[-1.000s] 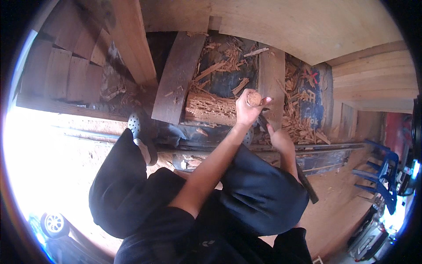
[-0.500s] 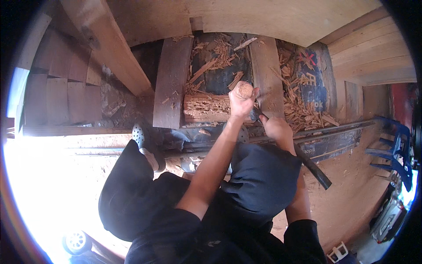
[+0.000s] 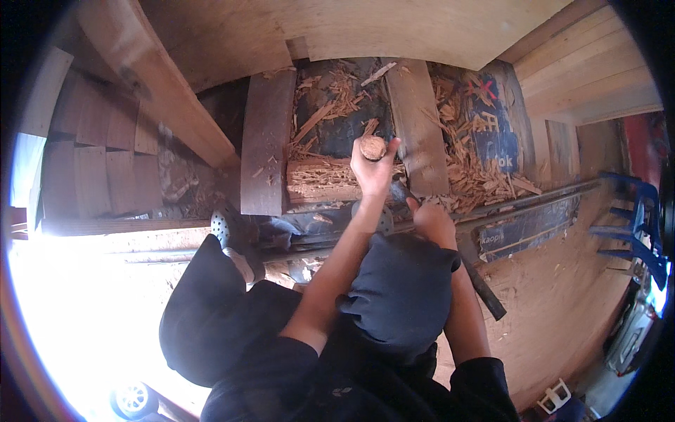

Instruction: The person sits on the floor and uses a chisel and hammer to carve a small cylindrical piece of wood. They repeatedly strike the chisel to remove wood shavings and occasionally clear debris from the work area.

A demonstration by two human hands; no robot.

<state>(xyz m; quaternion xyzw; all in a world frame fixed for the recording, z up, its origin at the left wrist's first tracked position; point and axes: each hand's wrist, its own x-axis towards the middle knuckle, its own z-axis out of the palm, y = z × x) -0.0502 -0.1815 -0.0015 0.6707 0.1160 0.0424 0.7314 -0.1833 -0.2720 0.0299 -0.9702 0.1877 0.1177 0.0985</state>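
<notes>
Closely, we see the left hand [image 3: 371,172] wrapped around a handle [image 3: 373,147], upright, apparently to keep its round top clear; the right hand [image 3: 432,221] grips a bar [image 3: 485,292] near one end, presumably for control. The pitted block [image 3: 323,181] lies between the near ends of the planks [image 3: 267,155], perhaps braced.

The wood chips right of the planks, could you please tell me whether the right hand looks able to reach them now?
Probably yes: the right hand is near the wood chips with nothing apparently between, though it must likely release the dark tool first.
</notes>
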